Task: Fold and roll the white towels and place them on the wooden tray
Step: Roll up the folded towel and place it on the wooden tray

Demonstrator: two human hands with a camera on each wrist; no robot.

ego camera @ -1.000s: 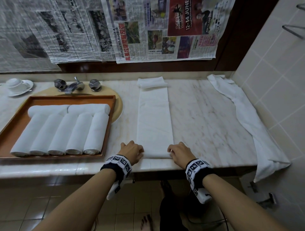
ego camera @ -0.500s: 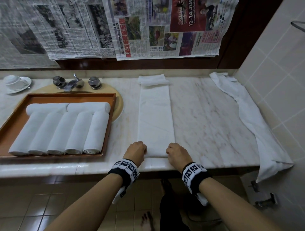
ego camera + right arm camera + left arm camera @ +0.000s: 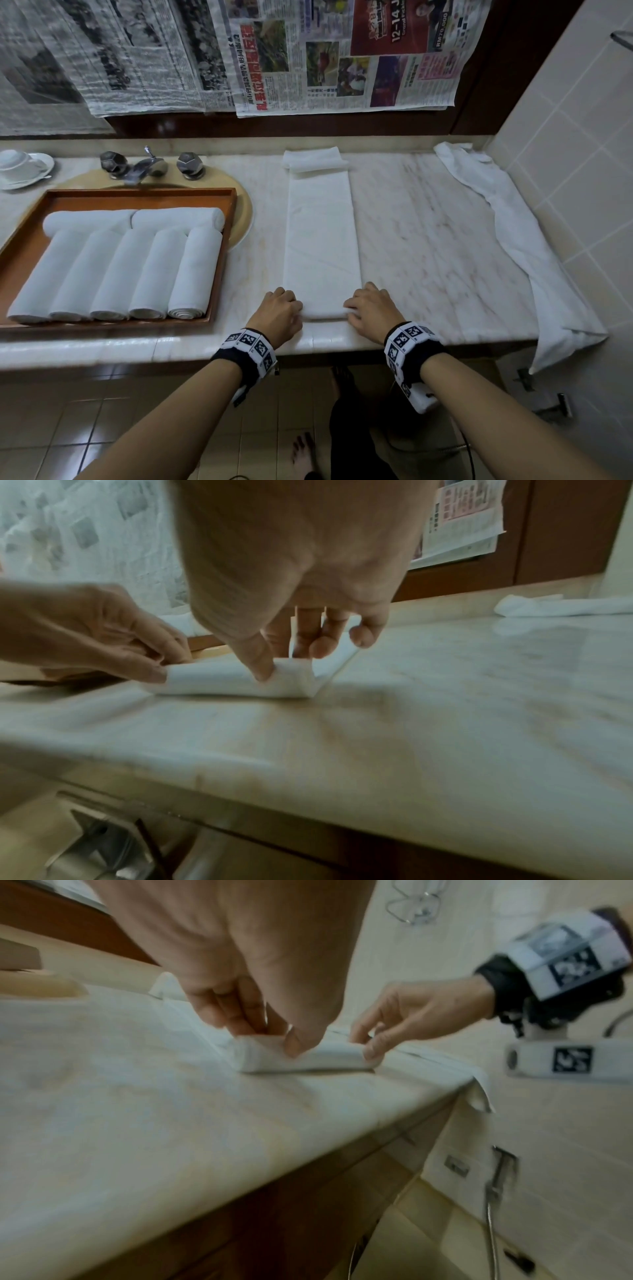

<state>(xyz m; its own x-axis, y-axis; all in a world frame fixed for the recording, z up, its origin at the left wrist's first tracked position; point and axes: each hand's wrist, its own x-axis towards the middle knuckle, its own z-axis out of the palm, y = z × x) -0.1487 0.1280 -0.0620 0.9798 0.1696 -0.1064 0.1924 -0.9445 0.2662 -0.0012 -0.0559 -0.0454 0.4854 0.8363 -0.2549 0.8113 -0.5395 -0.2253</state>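
On the counter [image 3: 428, 240], seven rolls fill your tray [image 3: 226, 246], both hands [image 3: 279, 310] pinch a towel [image 3: 322, 240], one more waits.

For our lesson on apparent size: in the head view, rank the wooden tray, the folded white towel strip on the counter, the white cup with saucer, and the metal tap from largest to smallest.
1. Orange-brown wooden tray
2. Long folded white towel strip
3 and 4. White cup with saucer and metal tap with two knobs: these look alike in extent, and the cup is cut off by the frame edge, so I leave them unranked.
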